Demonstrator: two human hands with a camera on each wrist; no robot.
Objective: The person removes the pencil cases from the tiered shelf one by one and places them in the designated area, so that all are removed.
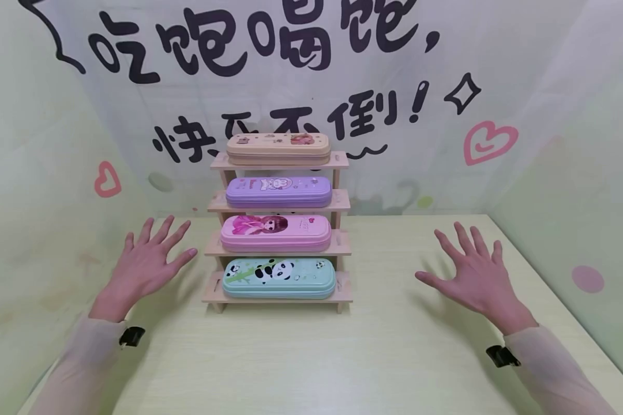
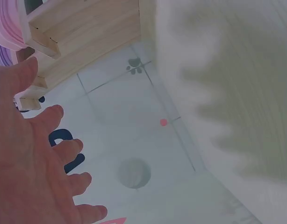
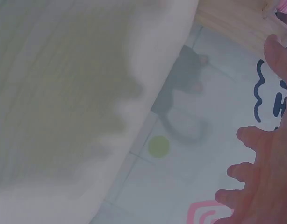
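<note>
My left hand (image 1: 146, 265) is held over the table, left of a stepped wooden rack (image 1: 277, 304), its fingers spread and holding nothing. On the far right side my right hand (image 1: 475, 275) is likewise spread with nothing in it. Each of the rack's tiers bears one zipped pencil case: a beige one (image 1: 277, 150) on top, then a purple one (image 1: 278, 193), a pink one (image 1: 276, 233) with a girl's picture, and a mint-green panda one (image 1: 279, 279) lowest. In the left wrist view the rack's side (image 2: 94, 42) shows beyond the thumb.
The pale wooden table (image 1: 301, 357) runs back to a white cloth wall (image 1: 420, 155) with black lettering and pink hearts. Pale green side walls flank the table at left and right. Black bands (image 1: 132, 336) sit at the sleeve cuffs.
</note>
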